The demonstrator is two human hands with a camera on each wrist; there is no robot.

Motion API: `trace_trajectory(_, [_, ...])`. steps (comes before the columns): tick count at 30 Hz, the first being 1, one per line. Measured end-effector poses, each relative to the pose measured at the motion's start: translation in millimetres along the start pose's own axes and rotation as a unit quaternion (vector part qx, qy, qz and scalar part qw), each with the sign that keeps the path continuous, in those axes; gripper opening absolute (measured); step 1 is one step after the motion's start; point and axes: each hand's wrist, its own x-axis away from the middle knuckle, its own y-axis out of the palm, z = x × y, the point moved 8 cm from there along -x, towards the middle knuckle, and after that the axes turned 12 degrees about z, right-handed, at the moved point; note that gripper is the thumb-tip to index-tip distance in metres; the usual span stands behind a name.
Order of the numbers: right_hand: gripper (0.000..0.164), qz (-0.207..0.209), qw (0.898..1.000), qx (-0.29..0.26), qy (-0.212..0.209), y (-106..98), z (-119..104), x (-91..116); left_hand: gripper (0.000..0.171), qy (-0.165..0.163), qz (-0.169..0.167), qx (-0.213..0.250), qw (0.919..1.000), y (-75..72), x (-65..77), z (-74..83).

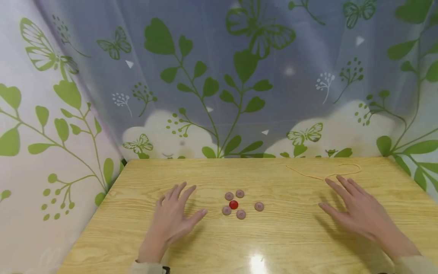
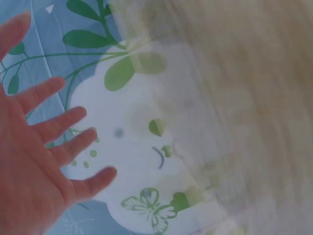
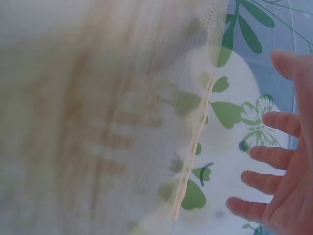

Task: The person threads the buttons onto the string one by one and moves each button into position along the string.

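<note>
Several brownish-pink buttons lie on the wooden table, most of them grouped around one red button; a single one sits apart to the right. My left hand is left of the group, fingers spread and holding nothing. Its palm and extended fingers also show in the left wrist view. To the right, my right hand hovers with fingers apart, nothing in its grasp. Just beyond its fingertips a thin yellow string lies in a loose curve; the string appears in the right wrist view too.
The wooden table ends at a back edge against a hanging cloth printed with leaves and butterflies. Similar cloth hangs on the left side. A light glare spot shows near the front of the tabletop.
</note>
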Motion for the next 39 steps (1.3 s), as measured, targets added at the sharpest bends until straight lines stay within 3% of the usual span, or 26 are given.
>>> trace_trajectory(6, [0.047,0.079,0.994,-0.040,-0.064,1.5,-14.5,-15.6,0.063,0.014,-0.002,0.063,0.9979,5.1,-5.1,15.4])
trace_trajectory(14, [0.030,0.105,0.989,-0.078,-0.065,11.9,-18.4,-35.4,0.059,0.036,-0.021,0.099,0.9942,16.9,-13.8,42.0])
trace_trajectory(20, [0.025,0.089,0.990,-0.105,-0.043,23.7,-15.5,-46.5,0.055,0.046,-0.048,0.131,0.9892,28.0,-21.1,61.3])
trace_trajectory(32, [0.028,0.038,0.991,-0.132,-0.007,46.7,-8.7,-65.1,0.053,0.075,-0.111,0.138,0.9813,53.6,-34.4,93.3])
trace_trajectory(39, [0.031,0.013,0.990,-0.142,0.008,56.6,-7.9,-76.1,0.056,0.102,-0.142,0.113,0.9781,68.0,-38.0,109.2])
